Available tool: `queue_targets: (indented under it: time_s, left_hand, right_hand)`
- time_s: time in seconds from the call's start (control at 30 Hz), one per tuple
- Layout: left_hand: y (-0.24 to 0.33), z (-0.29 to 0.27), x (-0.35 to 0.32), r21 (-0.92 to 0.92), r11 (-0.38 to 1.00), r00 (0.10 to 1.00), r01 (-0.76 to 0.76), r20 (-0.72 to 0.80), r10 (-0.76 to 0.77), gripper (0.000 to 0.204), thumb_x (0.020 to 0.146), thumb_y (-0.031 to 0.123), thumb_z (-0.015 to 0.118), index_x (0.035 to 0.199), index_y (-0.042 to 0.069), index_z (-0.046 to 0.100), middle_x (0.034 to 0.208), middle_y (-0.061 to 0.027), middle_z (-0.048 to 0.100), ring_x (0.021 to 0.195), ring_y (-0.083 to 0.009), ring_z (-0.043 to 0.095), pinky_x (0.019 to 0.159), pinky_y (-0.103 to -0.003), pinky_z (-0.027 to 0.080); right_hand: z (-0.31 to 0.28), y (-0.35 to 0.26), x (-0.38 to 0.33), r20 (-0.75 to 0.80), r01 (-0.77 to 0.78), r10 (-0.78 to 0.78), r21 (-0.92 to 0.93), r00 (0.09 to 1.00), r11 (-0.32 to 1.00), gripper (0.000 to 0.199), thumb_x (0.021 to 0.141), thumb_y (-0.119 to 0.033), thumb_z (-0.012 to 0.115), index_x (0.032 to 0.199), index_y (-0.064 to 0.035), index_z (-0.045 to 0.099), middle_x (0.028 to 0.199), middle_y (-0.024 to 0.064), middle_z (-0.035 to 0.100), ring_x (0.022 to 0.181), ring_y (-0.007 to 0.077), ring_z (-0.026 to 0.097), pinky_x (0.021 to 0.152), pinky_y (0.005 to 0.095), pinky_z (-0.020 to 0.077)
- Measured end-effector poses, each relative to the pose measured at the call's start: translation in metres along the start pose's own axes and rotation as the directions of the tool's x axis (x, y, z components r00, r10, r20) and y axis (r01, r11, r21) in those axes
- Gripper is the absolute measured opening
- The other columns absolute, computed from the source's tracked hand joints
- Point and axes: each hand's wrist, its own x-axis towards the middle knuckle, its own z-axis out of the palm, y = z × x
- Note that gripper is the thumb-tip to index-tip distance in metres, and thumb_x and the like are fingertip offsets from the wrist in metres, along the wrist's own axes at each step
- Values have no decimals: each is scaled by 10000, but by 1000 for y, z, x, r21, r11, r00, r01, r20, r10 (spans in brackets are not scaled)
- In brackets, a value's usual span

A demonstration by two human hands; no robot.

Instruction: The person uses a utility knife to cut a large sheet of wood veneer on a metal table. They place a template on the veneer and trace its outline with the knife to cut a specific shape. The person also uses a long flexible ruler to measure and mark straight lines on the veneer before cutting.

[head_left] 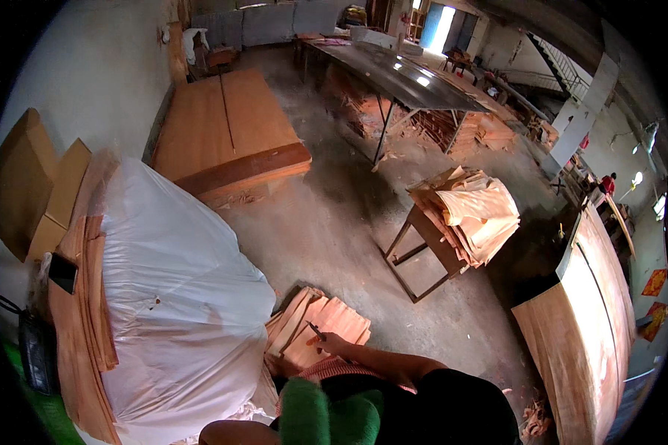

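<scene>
My right hand (pixel 334 344) reaches forward from the lower edge, its fingers closed around a slim dark tool (pixel 314 328). The tool is too small here to tell its kind. It lies over a low stack of reddish-brown wood veneer sheets (pixel 346 319), just in front of my body. Only a part of my left arm (pixel 237 433) shows at the bottom; the hand itself is out of sight. Something green and fuzzy (pixel 304 412) covers part of the view near my body.
White plastic sheeting (pixel 178 297) drapes a large pile on the left, with an open cardboard box (pixel 56 194) behind. A stool (pixel 404 248) bears crumpled veneer (pixel 479 211). Large boards (pixel 223 119) lie beyond, near a long dark table (pixel 393 70). Curved panels (pixel 571 326) stand right.
</scene>
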Motion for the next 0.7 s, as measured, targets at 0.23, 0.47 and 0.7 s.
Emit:
queue_targets:
  time_s: [0.23, 0.47, 0.7]
  left_hand:
    - [-12, 21, -9, -15, 1000, 995, -23, -99, 21, 232, 821, 175, 414, 852, -47, 473, 809, -221, 531, 705, -341, 559, 576, -413, 460]
    - [0, 27, -6, -107, 993, 996, -47, -82, 39, 224, 824, 174, 407, 845, -40, 470, 811, -223, 528, 710, -346, 557, 578, -420, 460]
    - [40, 5, -7, -56, 995, 996, -83, 16, 84, 219, 824, 166, 407, 845, -43, 469, 818, -234, 521, 713, -361, 550, 576, -427, 461]
  right_hand:
    - [12, -15, 6, 59, 92, -92, -7, 994, 996, 240, 786, -223, 510, 977, -102, 590, 708, 31, 566, 613, 96, 510, 576, 247, 416]
    - [10, -16, -3, 55, 63, -62, -12, 997, 998, 236, 805, -220, 488, 983, -93, 579, 661, 8, 524, 537, 57, 426, 473, 212, 351]
    - [11, -15, -7, 76, -42, 36, 81, 996, 996, 222, 828, -178, 455, 993, -83, 568, 633, 12, 519, 415, 41, 332, 360, 200, 280]
